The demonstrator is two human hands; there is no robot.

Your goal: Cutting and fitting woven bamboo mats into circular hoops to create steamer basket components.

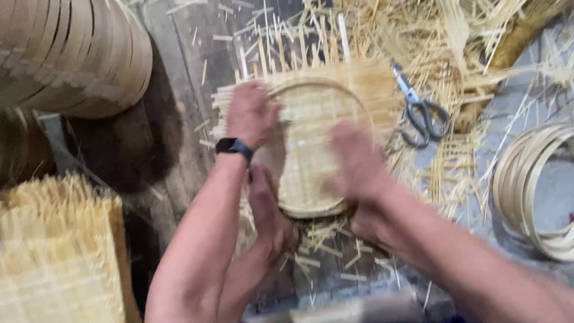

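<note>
— Hands, both on the same piece? And starting from the left?

— Both on it, yes. Far left first: stack of bamboo hoops (72,54) at the top corner, lying on its side; below it a pale woven mat (54,257) with frayed strip ends, near the bottom edge. Dark wooden boards (179,72) between those and the work

— Then the left hand?

— Left hand (251,113), back upward, laid over the left rim of the round woven tray (311,149), black wristband (233,145) just behind it. Fingers bent down onto the rim, but blurred: cannot tell whether clamped or only pressing

— Where exactly the tray?

— Middle of the view, flat on the boards, atop a square of unfinished weave with strip ends sticking out beyond the rim. Under the left forearm, touching the near rim, another limb: hand or foot, cannot tell

— Right hand?

— Right hand (359,158) over the right half of the tray, heavily smeared by motion; open or closed, cannot tell

— Further right?

— Scissors (421,110) with dark handles just beside the weave, lying among loose bamboo strips (454,173); then, well apart at the right edge, loose hoops (532,191) nested on grey floor
</note>
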